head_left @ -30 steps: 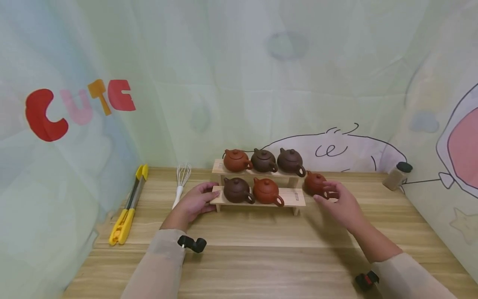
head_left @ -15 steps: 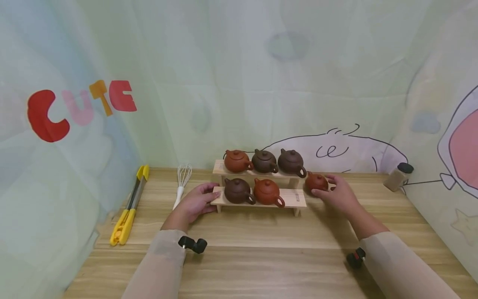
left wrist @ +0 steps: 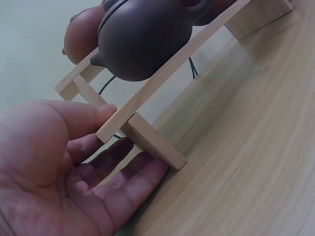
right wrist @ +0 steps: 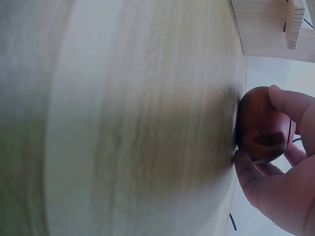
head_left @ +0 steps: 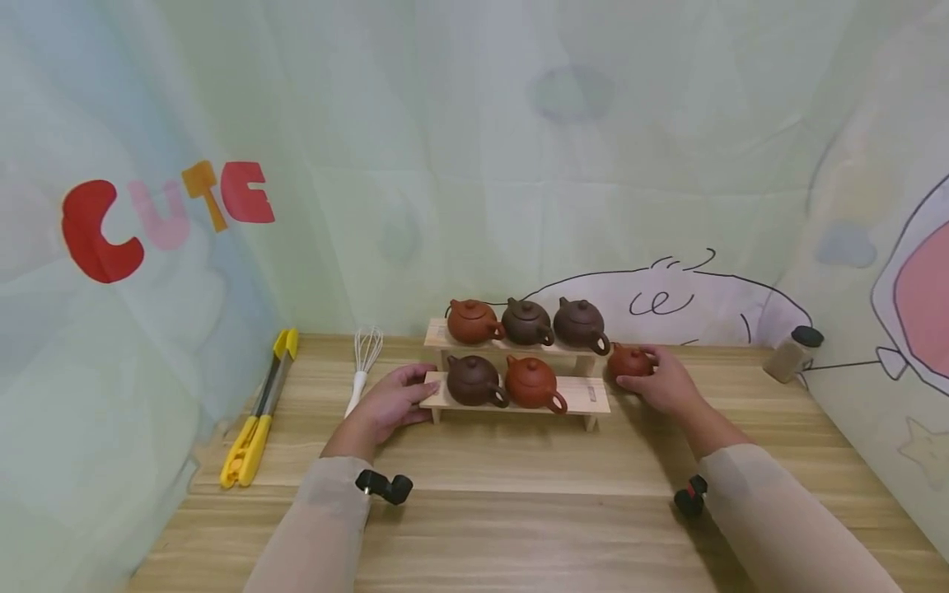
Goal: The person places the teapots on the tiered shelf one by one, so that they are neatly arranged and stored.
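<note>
A two-tier wooden stand (head_left: 580,392) stands near the back of the table. Its upper tier bears one red-brown teapot (head_left: 473,323) and two dark brown ones (head_left: 580,324); on the lower tier are a dark brown teapot (head_left: 471,380) and a red-brown one (head_left: 531,383). My left hand (head_left: 395,401) grips the lower tier's left end, thumb on top, fingers curled beneath by the leg (left wrist: 155,142). Right of the stand, my right hand (head_left: 670,382) holds a small red-brown teapot (right wrist: 263,115) between thumb and fingers, close to the tabletop. The hand partly covers that teapot in the head view.
Yellow-handled tongs (head_left: 257,412) lie at the table's left side, with a white whisk (head_left: 363,360) between them and my left hand. A black-capped jar (head_left: 792,356) stands in the back right corner. Printed cloth walls (head_left: 489,165) enclose the table (head_left: 519,527).
My right hand has moved forward and in around the small red-brown teapot, its fingers now gripping the pot's body rather than reaching at its handle side. The left hand keeps its grip on the stand.
</note>
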A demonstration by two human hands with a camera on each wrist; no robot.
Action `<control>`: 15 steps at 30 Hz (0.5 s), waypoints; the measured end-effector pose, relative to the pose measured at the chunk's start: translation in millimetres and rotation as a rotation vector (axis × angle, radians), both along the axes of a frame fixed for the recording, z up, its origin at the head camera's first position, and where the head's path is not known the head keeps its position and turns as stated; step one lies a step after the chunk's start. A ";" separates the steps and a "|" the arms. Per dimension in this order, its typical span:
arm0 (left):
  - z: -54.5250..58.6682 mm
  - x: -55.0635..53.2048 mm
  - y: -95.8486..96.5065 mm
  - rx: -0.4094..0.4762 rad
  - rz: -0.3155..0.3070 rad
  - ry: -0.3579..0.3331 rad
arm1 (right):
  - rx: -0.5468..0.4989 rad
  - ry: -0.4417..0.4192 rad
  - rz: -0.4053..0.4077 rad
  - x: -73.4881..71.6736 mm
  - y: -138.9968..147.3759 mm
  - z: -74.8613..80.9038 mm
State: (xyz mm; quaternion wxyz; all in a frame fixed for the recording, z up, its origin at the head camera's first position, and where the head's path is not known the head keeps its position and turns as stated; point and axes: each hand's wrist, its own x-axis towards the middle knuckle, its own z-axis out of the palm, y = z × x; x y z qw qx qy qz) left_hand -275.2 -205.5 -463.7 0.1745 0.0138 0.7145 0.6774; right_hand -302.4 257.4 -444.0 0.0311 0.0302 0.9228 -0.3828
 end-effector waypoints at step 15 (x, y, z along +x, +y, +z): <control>-2.2 -0.6 -0.2 -0.005 0.004 0.001 | -0.092 0.035 -0.013 33.2 6.7 12.9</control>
